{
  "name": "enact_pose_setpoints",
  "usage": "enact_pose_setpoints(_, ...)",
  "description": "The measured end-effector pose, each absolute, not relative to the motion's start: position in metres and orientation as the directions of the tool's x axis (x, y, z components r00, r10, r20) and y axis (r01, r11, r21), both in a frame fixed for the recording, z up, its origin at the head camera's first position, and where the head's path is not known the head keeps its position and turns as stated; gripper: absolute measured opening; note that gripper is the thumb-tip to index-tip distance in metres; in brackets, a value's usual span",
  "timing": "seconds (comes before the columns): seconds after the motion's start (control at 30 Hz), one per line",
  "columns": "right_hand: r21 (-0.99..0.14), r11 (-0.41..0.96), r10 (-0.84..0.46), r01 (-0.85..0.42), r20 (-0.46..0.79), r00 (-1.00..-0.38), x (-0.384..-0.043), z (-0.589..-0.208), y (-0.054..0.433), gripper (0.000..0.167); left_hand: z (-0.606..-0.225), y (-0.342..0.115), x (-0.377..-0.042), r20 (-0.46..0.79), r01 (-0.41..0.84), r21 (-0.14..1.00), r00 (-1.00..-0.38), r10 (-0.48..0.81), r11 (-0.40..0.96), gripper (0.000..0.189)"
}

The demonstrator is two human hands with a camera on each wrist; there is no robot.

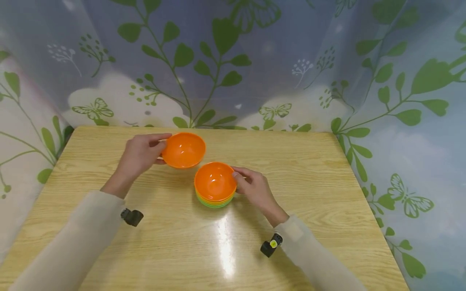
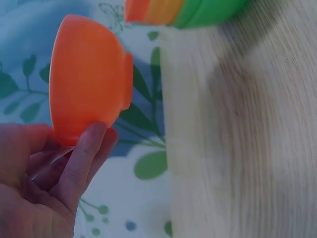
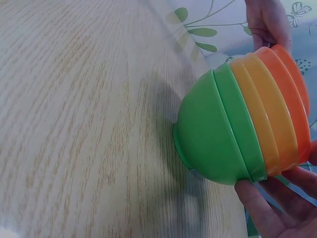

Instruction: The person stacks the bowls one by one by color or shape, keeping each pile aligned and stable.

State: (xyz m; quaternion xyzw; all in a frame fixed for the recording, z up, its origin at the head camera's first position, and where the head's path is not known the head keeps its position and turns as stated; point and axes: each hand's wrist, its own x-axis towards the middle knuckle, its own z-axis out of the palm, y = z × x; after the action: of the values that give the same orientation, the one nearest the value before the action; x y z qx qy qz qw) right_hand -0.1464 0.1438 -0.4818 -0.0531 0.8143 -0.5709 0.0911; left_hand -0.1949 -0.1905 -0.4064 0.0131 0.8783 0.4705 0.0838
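My left hand (image 1: 140,155) pinches one orange bowl (image 1: 183,150) at its left rim, thumb on one side and fingers on the other. In the left wrist view this bowl (image 2: 89,82) is held up off the table with its foot showing. My right hand (image 1: 256,188) grips the right side of a stack of bowls (image 1: 215,184), orange uppermost. Seen from the right wrist, the stack runs from green bowls (image 3: 210,124) at the bottom through yellow-orange bowls (image 3: 265,116) to orange, with fingers (image 3: 257,206) against its side. The single bowl is up and left of the stack.
A light wood-grain table (image 1: 164,242) lies under both hands. Behind it and at the sides hangs a cloth (image 1: 269,76) printed with leaves and butterflies. Small black cameras sit at the left wrist (image 1: 132,217) and right wrist (image 1: 271,245).
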Motion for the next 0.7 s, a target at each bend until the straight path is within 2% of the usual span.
enact_pose_setpoints(0.33,-0.944,0.328,-0.195,0.024,-0.093,-0.976,-0.147,-0.481,0.143,0.038,-0.388,-0.167,-0.182,-0.135,-0.011,0.832,-0.974,0.183,0.555,0.041)
enact_pose_setpoints(0.7,-0.941,0.339,-0.195,0.018,-0.089,-0.977,-0.147,-0.481,0.144,0.037,-0.387,-0.148,-0.173,-0.137,0.033,0.839,-0.953,0.269,0.543,0.039)
